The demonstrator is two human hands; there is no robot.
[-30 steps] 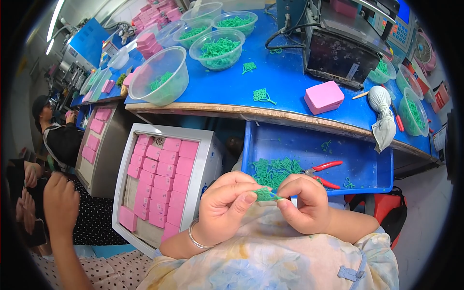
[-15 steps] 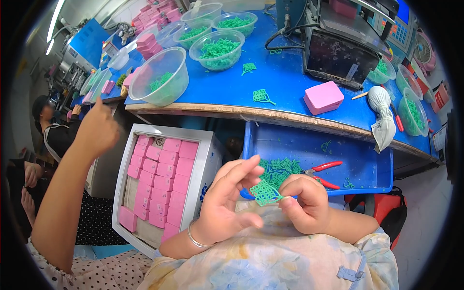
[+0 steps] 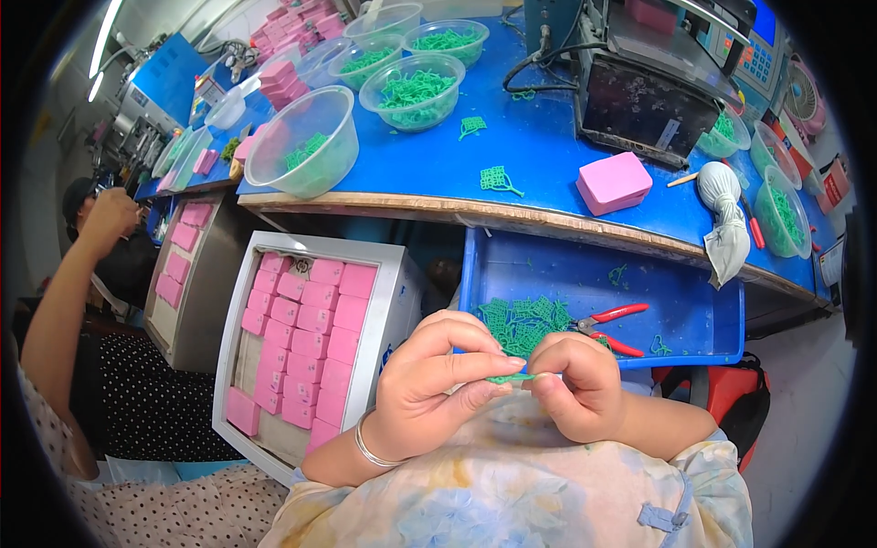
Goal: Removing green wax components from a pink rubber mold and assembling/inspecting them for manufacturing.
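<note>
In the head view, your left hand [image 3: 429, 388] is pinching one end of a green piece [image 3: 512, 377] between its fingers; your right hand [image 3: 580, 385] is finger-pinching the other, likely steadying it. The piece is lying between both hands, before the blue tray [image 3: 566, 274], which is holding green lattices [image 3: 525, 321] and red-handled cutters [image 3: 621, 312], apparently for easy reach.

We saw a brightly lit scene, with a white tube light [image 3: 106, 36] glaring at upper left and deep shadow beneath the surface [image 3: 411, 169]. The fingers [image 3: 457, 369] looked reasonably sharp to us, while straight edges bowed and black vignetting swallowed the corners.
</note>
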